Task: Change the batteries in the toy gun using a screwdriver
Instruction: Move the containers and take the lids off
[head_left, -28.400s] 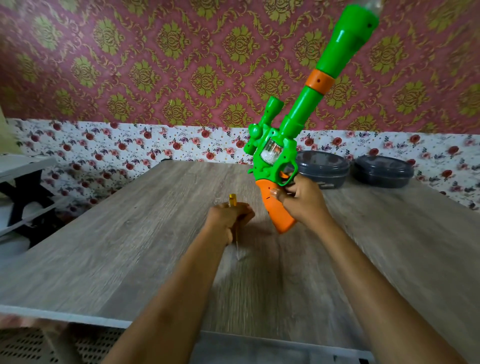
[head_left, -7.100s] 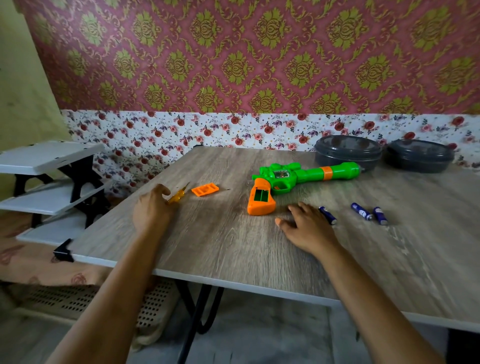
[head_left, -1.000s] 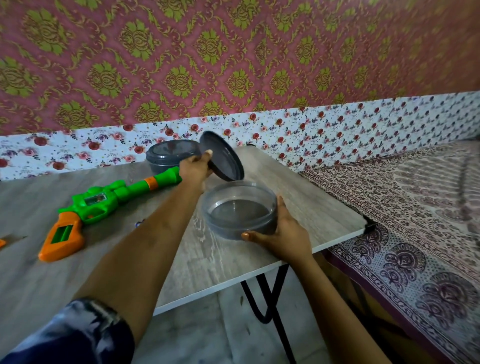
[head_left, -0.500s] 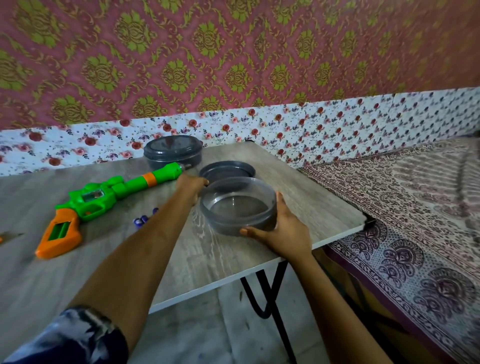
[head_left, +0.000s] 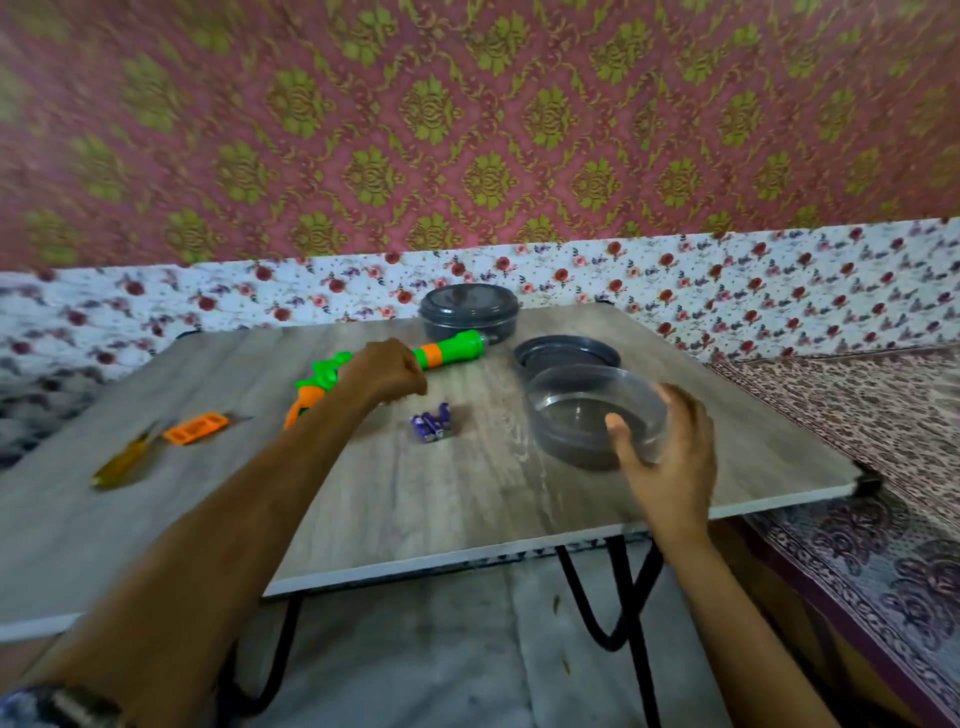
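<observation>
Bench of pale wood grain on black legs fills the middle of the view, with a bed under a patterned cover along its right side. Lying across the far middle of the bench is the toy gun, its green barrel pointing right and its orange handle towards the left, partly hidden behind the left forearm. At the back edge, just behind the muzzle, stands a closed grey tub. Right of the muzzle a dark lid lies flat, and just in front of it sits an open clear tub. The right grip is cupped at the near right side of that open tub, fingers spread and relaxed and the thumb before its wall; whether it touches cannot be told. The left grip hangs over the middle of the toy gun, back upward and fingers curled under, blurred, so I cannot tell whether it has hold of anything. Far left lies a yellow-handled screwdriver, with an orange battery cover just beside its tip. Three small blue batteries lie huddled together between the left grip and the open tub.
</observation>
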